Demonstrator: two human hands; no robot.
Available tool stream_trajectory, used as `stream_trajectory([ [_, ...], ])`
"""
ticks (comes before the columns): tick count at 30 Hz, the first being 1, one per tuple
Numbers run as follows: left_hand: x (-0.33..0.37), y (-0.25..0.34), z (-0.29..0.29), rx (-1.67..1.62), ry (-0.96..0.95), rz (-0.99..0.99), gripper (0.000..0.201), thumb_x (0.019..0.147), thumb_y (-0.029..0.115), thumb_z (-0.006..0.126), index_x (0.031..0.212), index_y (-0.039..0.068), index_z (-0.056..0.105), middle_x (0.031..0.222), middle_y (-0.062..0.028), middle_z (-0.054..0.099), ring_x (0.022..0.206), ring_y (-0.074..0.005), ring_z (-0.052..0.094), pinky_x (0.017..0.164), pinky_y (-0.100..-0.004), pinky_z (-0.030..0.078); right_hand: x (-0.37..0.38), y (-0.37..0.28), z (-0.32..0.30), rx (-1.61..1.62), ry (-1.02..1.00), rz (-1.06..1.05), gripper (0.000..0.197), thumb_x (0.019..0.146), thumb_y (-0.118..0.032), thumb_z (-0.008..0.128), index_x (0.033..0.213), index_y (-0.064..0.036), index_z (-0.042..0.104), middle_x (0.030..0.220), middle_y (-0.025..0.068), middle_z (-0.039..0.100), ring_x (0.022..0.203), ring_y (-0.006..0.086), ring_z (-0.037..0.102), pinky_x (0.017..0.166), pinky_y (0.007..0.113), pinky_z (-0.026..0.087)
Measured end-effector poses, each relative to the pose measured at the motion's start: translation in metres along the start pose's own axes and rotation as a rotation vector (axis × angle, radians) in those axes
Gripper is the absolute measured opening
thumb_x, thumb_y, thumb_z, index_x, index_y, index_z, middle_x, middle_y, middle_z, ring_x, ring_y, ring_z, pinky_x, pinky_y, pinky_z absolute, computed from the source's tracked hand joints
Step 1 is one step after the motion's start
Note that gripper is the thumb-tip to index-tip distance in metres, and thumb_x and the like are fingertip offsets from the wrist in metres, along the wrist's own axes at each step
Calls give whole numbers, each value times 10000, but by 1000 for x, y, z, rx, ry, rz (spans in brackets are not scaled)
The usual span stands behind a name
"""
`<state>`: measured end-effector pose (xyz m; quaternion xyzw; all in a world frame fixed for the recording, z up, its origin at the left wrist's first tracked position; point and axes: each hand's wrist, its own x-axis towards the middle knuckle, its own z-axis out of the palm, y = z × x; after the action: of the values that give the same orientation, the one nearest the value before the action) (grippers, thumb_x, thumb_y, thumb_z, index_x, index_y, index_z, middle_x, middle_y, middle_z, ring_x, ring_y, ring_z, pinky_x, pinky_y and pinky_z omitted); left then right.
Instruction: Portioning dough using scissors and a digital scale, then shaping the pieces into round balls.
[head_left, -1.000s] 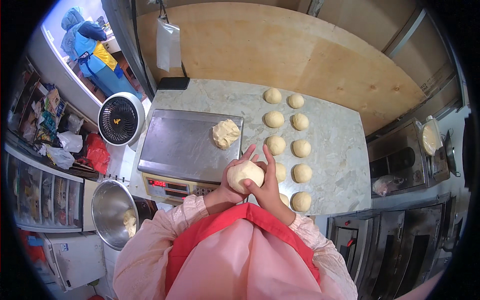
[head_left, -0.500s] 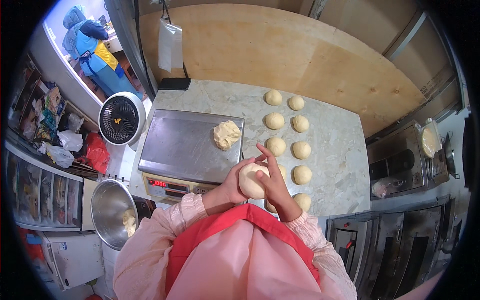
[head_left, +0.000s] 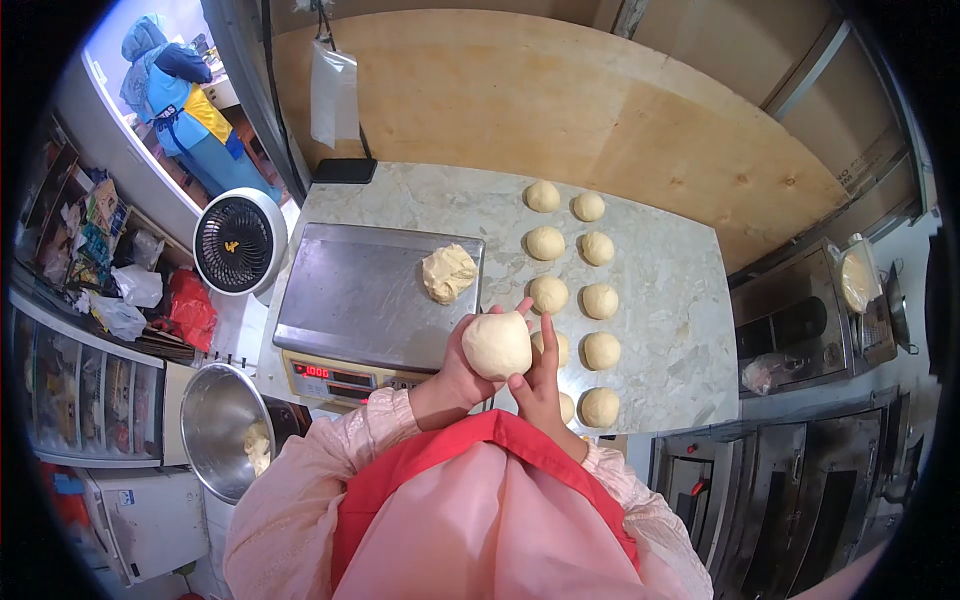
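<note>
A smooth pale dough ball (head_left: pixel 497 347) is held in front of me above the table's near side. My left hand (head_left: pixel 455 368) cups it from the left and below. On the other side, my right hand (head_left: pixel 541 392) supports it with the thumb at its lower edge, fingers stretched up along its right; part of them is hidden. Beyond my hands, a rough dough lump (head_left: pixel 449 273) rests on the metal plate of a digital scale (head_left: pixel 360 290). To the right, several rounded dough balls (head_left: pixel 600 300) stand in two columns, the nearer ones partly covered by my right hand.
The stone-patterned table (head_left: pixel 670 300) backs onto a wooden panel (head_left: pixel 560 90). Left of the scale are a round fan (head_left: pixel 238 243) and a steel bowl (head_left: pixel 215 420) with some dough. A dark phone-like slab (head_left: pixel 345 171) lies at the back. Another person (head_left: pixel 180 110) stands beyond a doorway.
The dough ball has turned and risen slightly in my left hand. My right hand has slid from over the ball's right side down to its lower right edge.
</note>
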<state>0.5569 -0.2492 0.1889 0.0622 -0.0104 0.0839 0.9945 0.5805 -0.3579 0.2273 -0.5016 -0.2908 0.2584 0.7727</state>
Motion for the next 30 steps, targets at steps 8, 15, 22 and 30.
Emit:
stream_trajectory([
  [8, -2, -2, -3, -245, -59, -210, 367, 765, 302, 466, 1105, 173, 516, 1307, -94, 325, 1118, -258, 394, 910, -410, 350, 7, -8, -22, -94, -71, 186, 818, 797, -242, 558, 1330, -73, -39, 1221, 207, 358, 1131, 265, 378, 933, 357, 299],
  [15, -4, -6, -11, -256, 89, -290, 456, 790, 348, 458, 1233, 264, 388, 1328, -87, 281, 1135, -241, 383, 937, -419, 311, 0, 5, -13, -195, 18, 41, 790, 825, -314, 503, 1328, -51, -46, 1178, 219, 400, 1074, 253, 422, 918, 331, 294],
  [22, -3, -2, -2, -33, 40, -254, 510, 793, 376, 457, 1271, 262, 323, 1330, -100, 274, 1164, -288, 348, 964, -429, 278, 6, 0, -26, -357, -74, 167, 760, 834, -307, 490, 1329, -45, -25, 1180, 229, 399, 1047, 255, 448, 873, 321, 328],
  [30, 14, 2, -9, -28, -70, -128, 551, 777, 400, 450, 1276, 209, 317, 1379, -92, 158, 1236, -275, 236, 1005, -402, 224, -7, 26, -5, -171, 38, -167, 850, 831, -381, 472, 1305, -78, -166, 1307, 221, 241, 1178, 284, 316, 966, 373, 223],
])
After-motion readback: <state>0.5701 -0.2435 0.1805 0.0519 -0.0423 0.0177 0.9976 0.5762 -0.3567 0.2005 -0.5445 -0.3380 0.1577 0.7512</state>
